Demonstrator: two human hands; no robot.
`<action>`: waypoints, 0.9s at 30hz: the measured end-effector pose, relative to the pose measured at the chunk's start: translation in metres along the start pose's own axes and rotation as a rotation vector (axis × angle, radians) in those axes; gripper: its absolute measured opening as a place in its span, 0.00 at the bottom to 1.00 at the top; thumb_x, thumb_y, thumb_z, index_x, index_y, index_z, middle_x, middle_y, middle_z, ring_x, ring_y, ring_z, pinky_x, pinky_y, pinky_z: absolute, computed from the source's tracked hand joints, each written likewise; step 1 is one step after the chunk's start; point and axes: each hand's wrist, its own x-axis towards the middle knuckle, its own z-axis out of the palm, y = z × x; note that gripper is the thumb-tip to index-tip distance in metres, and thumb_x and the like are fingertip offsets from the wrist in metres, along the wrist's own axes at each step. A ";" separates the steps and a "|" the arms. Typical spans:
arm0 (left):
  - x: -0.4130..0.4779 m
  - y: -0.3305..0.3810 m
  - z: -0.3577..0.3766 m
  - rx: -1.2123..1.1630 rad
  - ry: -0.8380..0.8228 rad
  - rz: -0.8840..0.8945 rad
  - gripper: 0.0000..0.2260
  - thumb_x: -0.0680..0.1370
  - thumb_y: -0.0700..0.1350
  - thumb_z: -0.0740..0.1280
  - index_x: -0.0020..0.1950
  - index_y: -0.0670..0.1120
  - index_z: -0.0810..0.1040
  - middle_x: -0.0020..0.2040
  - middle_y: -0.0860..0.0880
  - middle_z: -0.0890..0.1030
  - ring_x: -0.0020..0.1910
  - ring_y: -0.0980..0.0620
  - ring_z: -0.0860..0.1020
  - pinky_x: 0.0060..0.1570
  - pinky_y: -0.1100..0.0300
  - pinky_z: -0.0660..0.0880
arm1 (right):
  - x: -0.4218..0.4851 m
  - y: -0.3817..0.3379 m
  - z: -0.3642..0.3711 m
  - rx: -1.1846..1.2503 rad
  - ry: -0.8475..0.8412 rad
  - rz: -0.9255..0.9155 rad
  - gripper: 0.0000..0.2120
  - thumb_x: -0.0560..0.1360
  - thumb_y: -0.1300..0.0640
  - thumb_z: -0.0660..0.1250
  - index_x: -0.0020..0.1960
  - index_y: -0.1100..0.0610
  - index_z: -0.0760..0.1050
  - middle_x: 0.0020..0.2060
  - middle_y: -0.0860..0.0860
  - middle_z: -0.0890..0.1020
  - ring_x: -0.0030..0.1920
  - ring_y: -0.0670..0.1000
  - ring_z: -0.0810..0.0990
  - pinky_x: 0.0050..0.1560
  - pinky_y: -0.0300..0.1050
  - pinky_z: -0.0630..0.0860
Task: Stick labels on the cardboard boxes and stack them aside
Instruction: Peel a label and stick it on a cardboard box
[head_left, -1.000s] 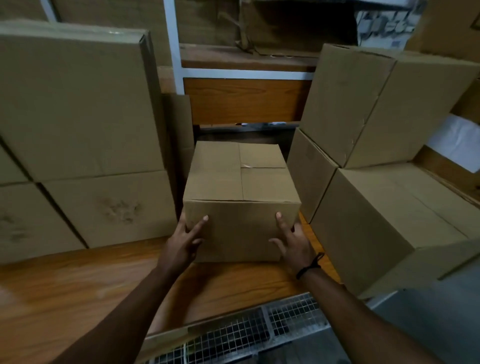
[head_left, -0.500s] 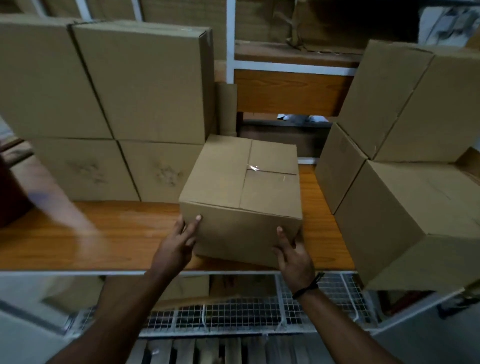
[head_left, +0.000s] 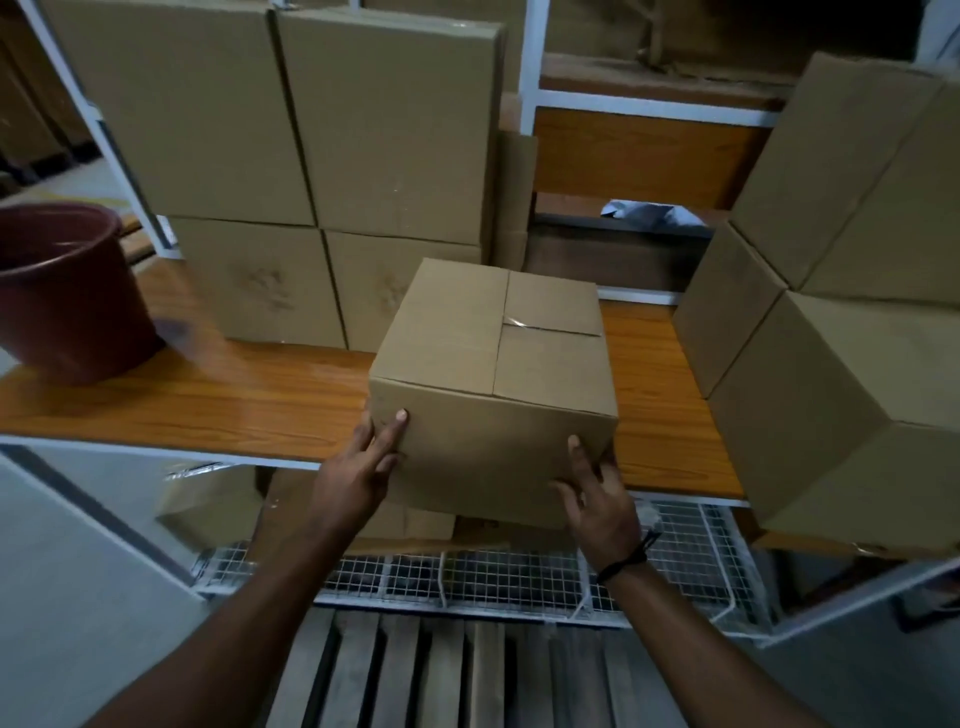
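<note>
The box (head_left: 493, 384) overhangs the shelf (head_left: 208, 395) edge, dead centre. The left hand (head_left: 358, 467) wraps its 7 o'clock corner and the right hand (head_left: 597, 499) its 5 o'clock. With so little purchase it could slip and drop.

I'm in a storeroom or small warehouse: plain cardboard boxes (head_left: 291, 119) stand stacked two high on a wooden shelf (head_left: 234, 395) held in white metal racking (head_left: 530, 62), with wire mesh (head_left: 519, 577) and a slatted wooden pallet (head_left: 441, 675) below the shelf's edge.
</note>
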 end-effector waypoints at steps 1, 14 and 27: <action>-0.005 -0.009 -0.006 0.011 0.014 -0.008 0.37 0.77 0.44 0.68 0.78 0.64 0.50 0.71 0.34 0.70 0.45 0.35 0.82 0.34 0.45 0.81 | 0.002 -0.008 0.006 0.002 -0.008 -0.013 0.59 0.61 0.62 0.82 0.77 0.39 0.47 0.49 0.66 0.80 0.35 0.64 0.81 0.24 0.48 0.76; -0.034 -0.132 -0.077 -0.004 0.003 -0.144 0.42 0.81 0.43 0.62 0.71 0.75 0.33 0.79 0.43 0.56 0.62 0.33 0.76 0.49 0.43 0.78 | 0.039 -0.120 0.102 -0.024 -0.089 -0.063 0.59 0.63 0.63 0.80 0.77 0.39 0.44 0.59 0.72 0.75 0.47 0.69 0.81 0.35 0.54 0.80; -0.041 -0.192 -0.067 0.002 -0.345 0.051 0.39 0.75 0.50 0.72 0.77 0.67 0.52 0.80 0.41 0.39 0.67 0.34 0.72 0.48 0.45 0.82 | 0.009 -0.117 0.096 -0.153 -0.213 -0.082 0.39 0.74 0.44 0.67 0.75 0.32 0.46 0.77 0.60 0.43 0.64 0.65 0.74 0.32 0.46 0.81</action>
